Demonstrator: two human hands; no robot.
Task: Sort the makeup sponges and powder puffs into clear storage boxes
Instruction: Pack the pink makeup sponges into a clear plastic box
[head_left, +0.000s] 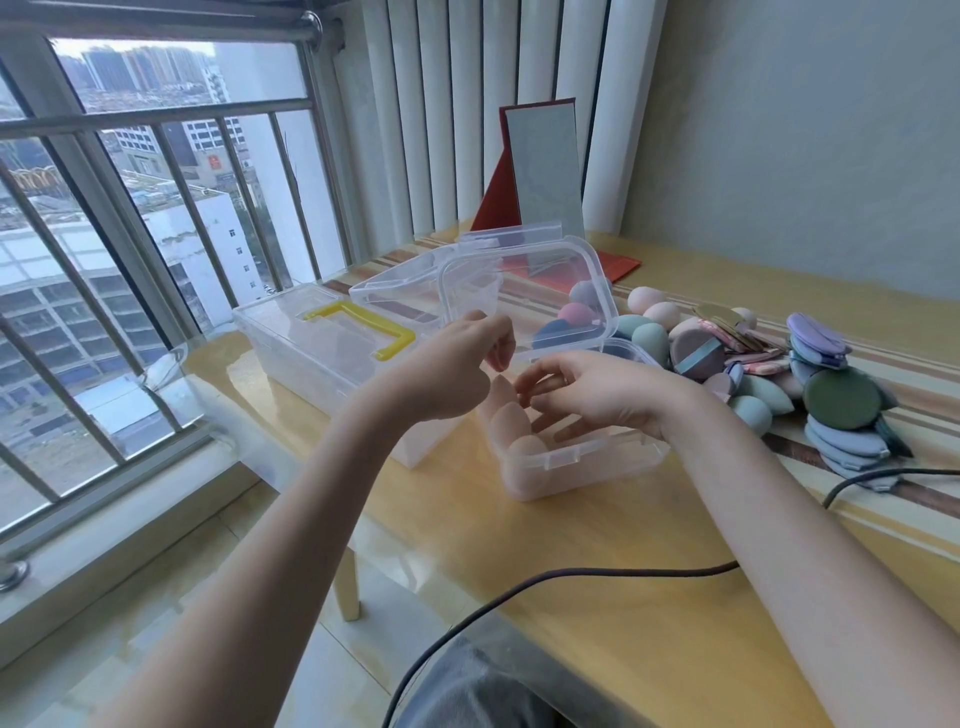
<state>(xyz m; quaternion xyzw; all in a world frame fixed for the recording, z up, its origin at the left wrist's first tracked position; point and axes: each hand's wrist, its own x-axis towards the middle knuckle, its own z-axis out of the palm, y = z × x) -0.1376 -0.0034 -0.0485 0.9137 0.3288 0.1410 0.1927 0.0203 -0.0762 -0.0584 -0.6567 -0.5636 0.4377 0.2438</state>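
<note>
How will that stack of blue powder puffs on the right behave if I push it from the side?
The stack of blue powder puffs would probably slump and slide apart, since it already leans unevenly. The puffs look soft and padded, so likely light and floppy, not stiff. The dark green round puff propped against it would probably drop flat onto the table.
</note>
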